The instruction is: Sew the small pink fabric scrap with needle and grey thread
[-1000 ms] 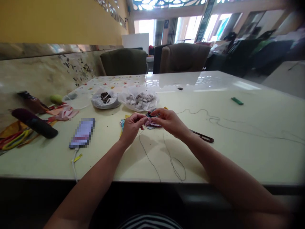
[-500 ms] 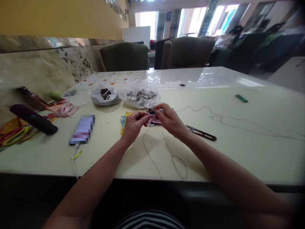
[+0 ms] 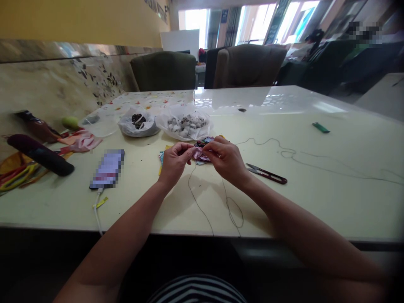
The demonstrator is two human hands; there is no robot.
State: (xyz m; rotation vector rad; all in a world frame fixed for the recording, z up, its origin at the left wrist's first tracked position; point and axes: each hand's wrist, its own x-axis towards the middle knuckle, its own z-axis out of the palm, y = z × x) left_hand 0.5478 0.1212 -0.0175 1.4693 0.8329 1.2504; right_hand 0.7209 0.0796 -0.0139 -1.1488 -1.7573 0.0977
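Note:
My left hand [image 3: 176, 163] pinches the left side of a small piece of pink fabric [image 3: 198, 155]. At the fabric's right side the fingers of my right hand [image 3: 226, 159] are closed on it; whether they also hold a needle is too small to tell. A thin thread [image 3: 196, 195] hangs from beneath the fabric to the table's front edge, and a looped strand [image 3: 232, 212] lies below my right hand. Behind the hands is a small pile of patterned fabric pieces [image 3: 206, 141], partly hidden. Thread snips [image 3: 267, 173] lie beside my right wrist.
Two plastic bags, one with dark bits [image 3: 139, 130] and one with whitish tufts [image 3: 186, 130], stand behind my hands. A phone [image 3: 107, 168] on a cable, a dark cylinder [image 3: 41, 155] and cloths [image 3: 83, 141] lie left. Long thread [image 3: 290, 153] and a green object [image 3: 321, 127] lie right.
My right hand has come down and closer to the fabric, its fingertips now at the fabric's edge. More of the pink fabric shows between the hands. The view has tilted slightly.

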